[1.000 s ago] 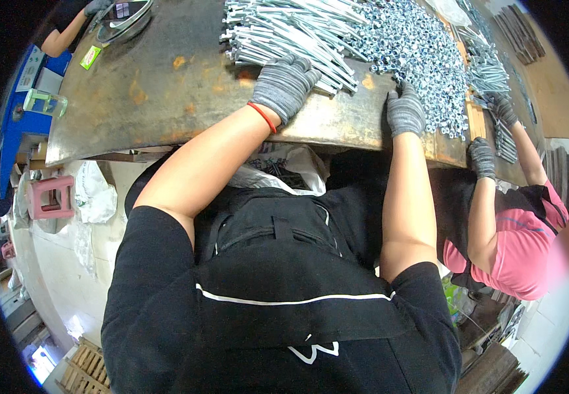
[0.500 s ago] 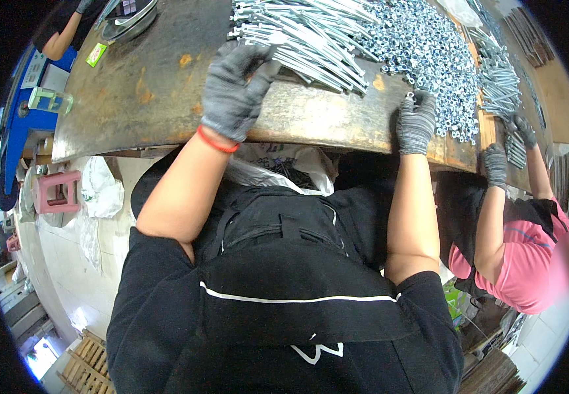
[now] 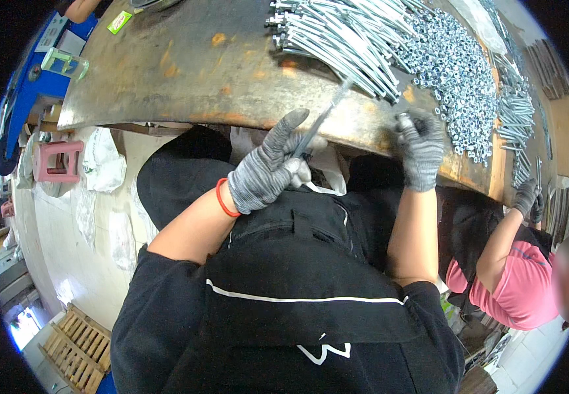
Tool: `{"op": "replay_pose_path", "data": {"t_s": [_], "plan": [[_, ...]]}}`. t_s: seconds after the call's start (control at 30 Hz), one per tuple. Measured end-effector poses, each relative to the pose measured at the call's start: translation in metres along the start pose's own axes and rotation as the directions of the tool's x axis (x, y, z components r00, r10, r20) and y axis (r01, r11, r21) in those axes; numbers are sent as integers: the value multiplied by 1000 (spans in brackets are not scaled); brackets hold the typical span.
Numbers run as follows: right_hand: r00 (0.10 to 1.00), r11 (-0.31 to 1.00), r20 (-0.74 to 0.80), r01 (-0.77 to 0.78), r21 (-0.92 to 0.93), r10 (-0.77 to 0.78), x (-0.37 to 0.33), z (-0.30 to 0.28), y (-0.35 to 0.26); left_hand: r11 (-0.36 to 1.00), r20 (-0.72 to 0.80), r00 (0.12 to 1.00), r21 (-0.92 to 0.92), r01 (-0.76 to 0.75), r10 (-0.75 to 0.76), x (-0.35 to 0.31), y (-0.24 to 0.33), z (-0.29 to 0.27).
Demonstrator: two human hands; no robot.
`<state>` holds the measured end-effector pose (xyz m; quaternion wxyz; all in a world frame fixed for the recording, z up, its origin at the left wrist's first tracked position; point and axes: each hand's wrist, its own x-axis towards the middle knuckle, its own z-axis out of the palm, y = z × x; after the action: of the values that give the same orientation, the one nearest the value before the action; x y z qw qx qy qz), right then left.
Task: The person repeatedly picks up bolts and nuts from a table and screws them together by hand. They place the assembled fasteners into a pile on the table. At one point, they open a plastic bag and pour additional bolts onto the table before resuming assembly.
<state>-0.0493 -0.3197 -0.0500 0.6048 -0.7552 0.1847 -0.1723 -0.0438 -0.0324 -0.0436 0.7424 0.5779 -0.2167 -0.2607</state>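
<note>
My left hand [image 3: 265, 169], in a grey knit glove with a red band at the wrist, is closed on a long silvery bolt [image 3: 322, 121] just off the table's front edge. The bolt is blurred by motion and points up and to the right. My right hand [image 3: 422, 156], gloved alike, pinches a small shiny nut [image 3: 402, 117] between thumb and fingers over the table edge. Beyond my hands lies a pile of long bolts [image 3: 347, 46]. Right of it spreads a heap of loose nuts [image 3: 454, 82].
The worn metal table [image 3: 186, 79] curves across the far side. At right a co-worker in a pink top [image 3: 518, 282] works with gloved hands beside another pile of bolts [image 3: 516, 111]. A pink stool [image 3: 59, 161] and white bags [image 3: 104, 161] stand at left. A clear container [image 3: 64, 64] is at far left.
My left hand has come from the bolt pile back toward my body, now with a bolt in it. My right hand still pinches the nut near the edge. The whole view has shifted slightly.
</note>
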Motion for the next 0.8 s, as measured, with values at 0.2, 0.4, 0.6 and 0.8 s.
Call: {"op": "replay_pose_path", "data": {"t_s": [0.2, 0.4, 0.6, 0.8], "plan": [[937, 964, 347, -59, 261, -36, -50, 10, -46, 978, 25, 999, 207, -25, 20, 11, 0, 16], [784, 876, 446, 483, -1, -431, -51, -2, -62, 956, 175, 977, 285, 69, -122, 14, 18, 10], [874, 916, 430, 341, -210, -227, -59, -1, -75, 906, 112, 987, 419, 60, -117, 14, 20, 14], [966, 939, 254, -135, 318, 53, -73, 37, -55, 840, 154, 987, 528, -127, 52, 10, 13, 36]]}}
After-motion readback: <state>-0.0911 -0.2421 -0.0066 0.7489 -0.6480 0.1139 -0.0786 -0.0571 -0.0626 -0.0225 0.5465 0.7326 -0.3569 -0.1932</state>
